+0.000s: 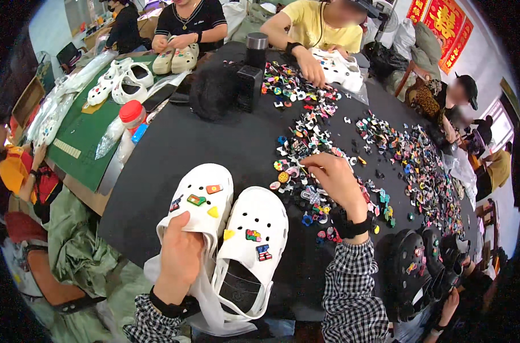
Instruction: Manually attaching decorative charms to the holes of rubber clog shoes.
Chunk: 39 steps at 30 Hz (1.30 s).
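My left hand (181, 251) grips a white clog (205, 186) at its opening, thumb on the outside and the other fingers hidden inside. Colourful shoe charms sit on its upper. Right beside it rests a second white clog (258, 214), also fitted with several charms, its heel strap toward me. A thin white plastic wrap (214, 311) hangs under the pair. Over the near left part of a heap of loose charms (311, 134), my right hand (335, 176) reaches down with curled fingers. Whatever lies between its fingertips is too small or hidden to tell.
Black clogs with charms (411, 271) stand at the right edge of the dark table (151, 166). Further off are a dark tumbler (256, 48), a red-lidded jar (132, 113) and more white clogs (131, 83). Several co-workers sit around; one in yellow (311, 26) reaches into the charms.
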### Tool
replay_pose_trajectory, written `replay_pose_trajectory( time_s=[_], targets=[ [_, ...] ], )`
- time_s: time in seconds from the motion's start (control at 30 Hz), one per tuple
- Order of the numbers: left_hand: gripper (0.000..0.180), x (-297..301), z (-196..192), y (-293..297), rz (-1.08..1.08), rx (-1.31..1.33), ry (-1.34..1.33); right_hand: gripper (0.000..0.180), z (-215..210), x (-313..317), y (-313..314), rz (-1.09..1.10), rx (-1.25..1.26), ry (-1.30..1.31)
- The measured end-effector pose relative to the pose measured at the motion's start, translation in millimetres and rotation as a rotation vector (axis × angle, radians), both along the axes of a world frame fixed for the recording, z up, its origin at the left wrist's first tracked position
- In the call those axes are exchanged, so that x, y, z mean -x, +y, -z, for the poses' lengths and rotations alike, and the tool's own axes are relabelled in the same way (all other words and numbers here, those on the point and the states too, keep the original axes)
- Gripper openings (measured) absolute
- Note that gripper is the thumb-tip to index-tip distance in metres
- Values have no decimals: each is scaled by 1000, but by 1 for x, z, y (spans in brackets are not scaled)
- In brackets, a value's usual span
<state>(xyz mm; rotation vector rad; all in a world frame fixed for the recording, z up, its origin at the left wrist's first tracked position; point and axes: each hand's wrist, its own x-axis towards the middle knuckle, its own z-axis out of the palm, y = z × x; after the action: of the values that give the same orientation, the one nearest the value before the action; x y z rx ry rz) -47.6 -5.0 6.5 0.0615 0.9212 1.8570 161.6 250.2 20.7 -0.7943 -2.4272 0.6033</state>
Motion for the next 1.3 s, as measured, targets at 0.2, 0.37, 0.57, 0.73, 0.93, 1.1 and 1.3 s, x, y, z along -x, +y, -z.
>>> replay_pose_trajectory(
  time_s=[0.2, 0.37, 0.57, 0.73, 0.93, 1.1, 1.3],
  targets=[
    [51, -1, 0, 0, -10, 10, 24, 21, -4, -21, 15, 48, -66, 8],
    [54, -1, 5, 1, 7, 33, 88, 19, -24, -45, 28, 340, -19, 39],
    [58, -3, 0, 0, -17, 81, 137, 20, -16, -53, 45, 411, -49, 137],
    [59, -1, 0, -1, -9, 61, 133, 21, 24, -40, 65, 308, -62, 88],
    [58, 0, 2, 0, -4, 25, 83, 38, 74, -25, 69, 216, -280, -164],
    [58, -2, -3, 3, -3, 18, 124, 41, 39, -23, 52, 115, -34, -310],
    [56, 4, 7, -4, -8, 9, 139, 51, 36, 8, 1, 241, -183, -576]
  ],
)
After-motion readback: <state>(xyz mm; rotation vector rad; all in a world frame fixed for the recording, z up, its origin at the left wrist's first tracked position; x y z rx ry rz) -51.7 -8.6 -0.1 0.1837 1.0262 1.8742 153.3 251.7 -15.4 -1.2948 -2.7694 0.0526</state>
